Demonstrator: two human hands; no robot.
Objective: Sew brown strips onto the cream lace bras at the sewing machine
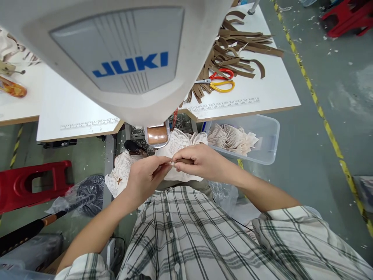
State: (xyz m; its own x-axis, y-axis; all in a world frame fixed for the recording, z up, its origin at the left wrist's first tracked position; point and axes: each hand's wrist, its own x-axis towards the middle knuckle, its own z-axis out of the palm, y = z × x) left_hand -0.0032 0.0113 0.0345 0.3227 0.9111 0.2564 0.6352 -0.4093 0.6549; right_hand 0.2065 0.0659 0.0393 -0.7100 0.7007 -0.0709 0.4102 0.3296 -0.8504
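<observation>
My left hand (148, 173) and my right hand (195, 160) meet fingertip to fingertip above my lap. Both are closed in a pinch. A small whitish bit (171, 163) shows between the fingertips; most of what they hold is hidden, and I cannot tell its kind. Just behind and below the hands lies white lace fabric (177, 142), spread over my lap and under the sewing machine's end. More lace cloth (121, 173), with a small brown bow, hangs left of my left hand. The white JUKI sewing machine head (140, 105) looms over the work, close in front.
Brown fabric strips (233, 48) and red-and-yellow-handled scissors (223, 83) lie on the white table (276, 85). Below its edge, a clear plastic bin (269, 140) holds gathered pale fabric (230, 139). A red stool (17, 186) stands at left, beside a plastic-wrapped dark bundle (90, 194).
</observation>
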